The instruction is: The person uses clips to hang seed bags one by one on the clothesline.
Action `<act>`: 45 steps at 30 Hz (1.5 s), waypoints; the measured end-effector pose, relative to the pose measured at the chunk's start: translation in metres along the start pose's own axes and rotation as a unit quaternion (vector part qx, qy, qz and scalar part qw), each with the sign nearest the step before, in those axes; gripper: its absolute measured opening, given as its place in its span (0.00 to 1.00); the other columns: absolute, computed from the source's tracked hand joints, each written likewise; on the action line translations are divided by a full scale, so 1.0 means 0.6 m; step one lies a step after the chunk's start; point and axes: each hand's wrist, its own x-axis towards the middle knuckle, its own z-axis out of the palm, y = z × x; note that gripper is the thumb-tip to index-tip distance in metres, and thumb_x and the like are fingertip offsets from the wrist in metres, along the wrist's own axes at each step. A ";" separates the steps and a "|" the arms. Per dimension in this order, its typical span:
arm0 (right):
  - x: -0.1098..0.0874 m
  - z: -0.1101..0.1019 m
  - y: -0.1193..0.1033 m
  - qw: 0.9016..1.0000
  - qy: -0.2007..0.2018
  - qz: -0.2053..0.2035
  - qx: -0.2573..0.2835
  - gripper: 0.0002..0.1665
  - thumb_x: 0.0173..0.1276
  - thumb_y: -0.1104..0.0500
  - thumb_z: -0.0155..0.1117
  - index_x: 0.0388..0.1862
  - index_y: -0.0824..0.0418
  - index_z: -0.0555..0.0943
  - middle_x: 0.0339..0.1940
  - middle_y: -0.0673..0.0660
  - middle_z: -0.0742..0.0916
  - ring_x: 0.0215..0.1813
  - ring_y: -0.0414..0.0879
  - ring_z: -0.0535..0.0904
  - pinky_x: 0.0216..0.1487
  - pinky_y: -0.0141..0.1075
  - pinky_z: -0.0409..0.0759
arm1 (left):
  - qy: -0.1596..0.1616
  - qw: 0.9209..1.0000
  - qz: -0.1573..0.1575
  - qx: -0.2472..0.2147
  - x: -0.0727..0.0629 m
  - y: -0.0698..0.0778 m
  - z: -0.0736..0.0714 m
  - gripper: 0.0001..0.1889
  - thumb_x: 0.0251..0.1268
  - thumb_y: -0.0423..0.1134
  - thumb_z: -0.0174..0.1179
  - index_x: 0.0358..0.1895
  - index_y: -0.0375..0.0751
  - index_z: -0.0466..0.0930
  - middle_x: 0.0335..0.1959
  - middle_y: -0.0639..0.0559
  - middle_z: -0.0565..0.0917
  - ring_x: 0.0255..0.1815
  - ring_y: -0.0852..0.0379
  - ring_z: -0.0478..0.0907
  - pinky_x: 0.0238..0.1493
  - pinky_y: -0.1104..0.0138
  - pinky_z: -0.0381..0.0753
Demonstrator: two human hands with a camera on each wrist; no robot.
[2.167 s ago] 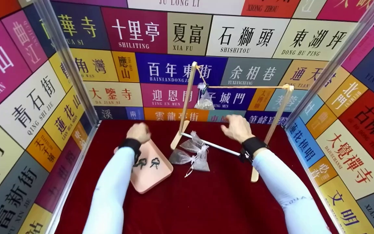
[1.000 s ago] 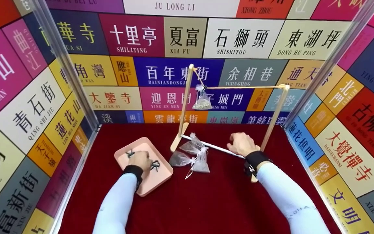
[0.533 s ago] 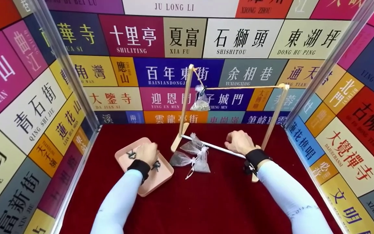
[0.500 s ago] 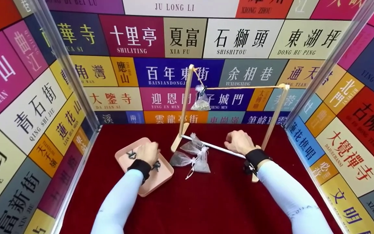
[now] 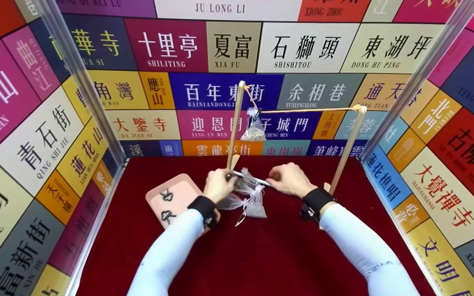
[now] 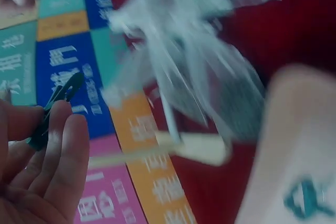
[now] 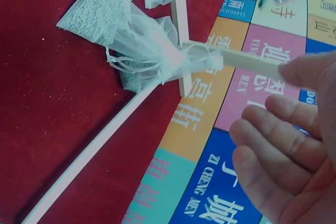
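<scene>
My left hand (image 5: 217, 185) pinches a dark green plastic clip (image 6: 71, 86) between thumb and fingers, just left of the mesh bags. In the right wrist view, that hand and the clip show at the top right. My right hand (image 5: 289, 179) holds nothing; its fingers are relaxed and slightly bent above the white rod (image 7: 89, 153), right of the bags. Several sheer white drawstring bags (image 5: 256, 207) with grey grains inside lie on the red cloth between my hands. Another filled bag (image 5: 254, 132) hangs from the cord (image 5: 303, 110), held near its neck by a dark clip.
Two wooden posts (image 5: 236, 123) carry the cord, which sags steeply at the left. A pink tray (image 5: 185, 191) at the left holds dark green clips (image 5: 167, 195). Walls with colourful printed signs (image 5: 309, 47) and clear corner strips enclose the red cloth (image 5: 261, 255).
My left hand reached into the pink tray, took a clip and moved right, out over the bags. My right hand came down from beside the hanging bag and shifted left toward the bags.
</scene>
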 end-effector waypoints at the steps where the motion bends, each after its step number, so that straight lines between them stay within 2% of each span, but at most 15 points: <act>1: 0.002 0.002 -0.004 1.000 -0.003 -0.008 0.005 0.16 0.69 0.49 0.81 0.46 0.59 0.94 0.38 0.56 0.98 0.41 0.54 0.95 0.46 0.51 0.92 | -0.006 1.000 -0.002 -0.011 0.001 0.009 0.003 0.10 0.76 0.38 0.71 0.53 0.40 0.96 0.46 0.40 0.97 0.43 0.43 0.95 0.48 0.49 0.94; 6: 0.006 0.010 -0.021 0.999 -0.019 -0.048 0.002 0.28 0.64 0.41 0.86 0.53 0.61 0.94 0.39 0.56 0.97 0.41 0.54 0.94 0.45 0.49 0.91 | -0.025 0.999 -0.002 -0.040 0.002 0.045 0.020 0.11 0.76 0.39 0.70 0.53 0.39 0.95 0.48 0.42 0.97 0.45 0.46 0.94 0.48 0.55 0.92; 9: 0.005 0.016 -0.022 0.997 -0.019 -0.077 -0.025 0.26 0.63 0.41 0.87 0.49 0.58 0.94 0.37 0.54 0.96 0.38 0.51 0.91 0.41 0.47 0.88 | -0.025 0.998 0.013 -0.053 0.001 0.061 0.028 0.09 0.75 0.39 0.70 0.50 0.40 0.95 0.47 0.44 0.97 0.41 0.50 0.92 0.42 0.61 0.88; 13: 0.003 0.024 -0.015 0.993 0.000 -0.108 -0.055 0.22 0.64 0.43 0.86 0.47 0.57 0.94 0.34 0.53 0.95 0.34 0.47 0.86 0.38 0.47 0.85 | -0.036 0.993 0.023 -0.106 -0.001 0.073 0.034 0.08 0.76 0.34 0.68 0.49 0.34 0.94 0.38 0.41 0.96 0.27 0.61 0.84 0.30 0.72 0.81; 16: 0.000 0.026 -0.012 0.989 0.005 -0.129 -0.070 0.21 0.66 0.43 0.85 0.47 0.57 0.93 0.33 0.54 0.93 0.32 0.47 0.85 0.36 0.47 0.84 | -0.060 0.986 0.006 -0.156 -0.004 0.075 0.036 0.09 0.78 0.31 0.66 0.51 0.29 0.92 0.35 0.36 0.95 0.21 0.67 0.80 0.23 0.77 0.79; 19: -0.004 0.025 -0.010 0.984 0.005 -0.151 -0.090 0.19 0.66 0.45 0.83 0.43 0.57 0.91 0.31 0.54 0.91 0.30 0.48 0.83 0.34 0.48 0.83 | -0.084 0.978 -0.012 -0.191 -0.006 0.078 0.036 0.10 0.80 0.31 0.65 0.53 0.28 0.91 0.36 0.34 0.94 0.20 0.65 0.83 0.22 0.76 0.81; 22: -0.009 0.024 -0.007 0.980 0.017 -0.167 -0.105 0.16 0.64 0.48 0.81 0.39 0.58 0.88 0.28 0.54 0.88 0.28 0.48 0.81 0.32 0.49 0.83 | -0.091 0.977 -0.005 -0.195 -0.007 0.081 0.036 0.10 0.82 0.32 0.65 0.54 0.29 0.91 0.36 0.35 0.94 0.22 0.62 0.85 0.23 0.75 0.82; 25: -0.013 0.021 -0.001 0.978 0.033 -0.173 -0.111 0.16 0.64 0.49 0.79 0.39 0.60 0.87 0.28 0.54 0.87 0.27 0.50 0.81 0.31 0.51 0.83 | -0.073 0.983 0.020 -0.165 -0.004 0.078 0.039 0.10 0.83 0.34 0.64 0.52 0.31 0.91 0.38 0.37 0.95 0.24 0.64 0.84 0.26 0.76 0.81; 30: -0.017 0.011 0.012 0.978 0.047 -0.171 -0.113 0.16 0.64 0.51 0.77 0.43 0.61 0.89 0.28 0.54 0.87 0.27 0.50 0.81 0.32 0.51 0.85 | -0.010 0.996 0.056 -0.068 -0.002 0.053 0.044 0.07 0.79 0.35 0.68 0.47 0.35 0.94 0.42 0.42 0.96 0.35 0.54 0.90 0.39 0.63 0.88; 33: -0.019 0.004 0.022 0.978 0.052 -0.166 -0.112 0.14 0.65 0.53 0.78 0.42 0.61 0.89 0.28 0.55 0.87 0.27 0.50 0.83 0.33 0.50 0.86 | -0.002 0.999 0.052 -0.009 -0.006 0.029 0.045 0.06 0.75 0.33 0.70 0.47 0.35 0.94 0.44 0.39 0.96 0.43 0.41 0.93 0.47 0.50 0.92; 36: -0.022 0.000 0.033 0.978 0.054 -0.166 -0.117 0.11 0.68 0.54 0.78 0.40 0.60 0.88 0.27 0.56 0.87 0.28 0.51 0.84 0.33 0.51 0.86 | -0.025 0.998 0.018 0.047 -0.012 -0.002 0.046 0.09 0.70 0.30 0.71 0.50 0.34 0.92 0.47 0.36 0.95 0.48 0.33 0.94 0.52 0.43 0.92; 40: -0.028 -0.001 0.042 0.977 0.055 -0.169 -0.118 0.09 0.69 0.58 0.79 0.38 0.61 0.87 0.25 0.56 0.85 0.26 0.53 0.83 0.32 0.52 0.85 | -0.065 0.992 -0.026 0.104 -0.015 -0.052 0.058 0.16 0.62 0.28 0.70 0.54 0.34 0.91 0.51 0.33 0.94 0.53 0.30 0.93 0.56 0.41 0.92; 41: -0.029 -0.001 0.044 0.977 0.057 -0.170 -0.119 0.09 0.69 0.58 0.79 0.37 0.61 0.87 0.25 0.55 0.85 0.26 0.53 0.82 0.31 0.51 0.84 | -0.074 0.990 -0.031 0.115 -0.015 -0.065 0.064 0.18 0.61 0.28 0.70 0.55 0.34 0.91 0.52 0.33 0.94 0.54 0.30 0.93 0.57 0.41 0.92; 42: -0.031 0.000 0.046 0.976 0.060 -0.172 -0.120 0.08 0.69 0.60 0.80 0.36 0.61 0.86 0.24 0.55 0.84 0.26 0.53 0.82 0.31 0.51 0.84 | -0.073 0.989 -0.019 0.125 -0.010 -0.101 0.085 0.17 0.62 0.31 0.70 0.55 0.37 0.92 0.51 0.35 0.95 0.54 0.31 0.93 0.56 0.43 0.92; 45: -0.035 0.005 0.053 0.973 0.074 -0.180 -0.122 0.09 0.69 0.62 0.79 0.33 0.60 0.85 0.22 0.54 0.83 0.25 0.52 0.82 0.30 0.50 0.84 | -0.086 0.983 -0.014 0.160 -0.013 -0.128 0.105 0.19 0.58 0.34 0.72 0.55 0.39 0.92 0.50 0.36 0.93 0.53 0.30 0.90 0.53 0.40 0.91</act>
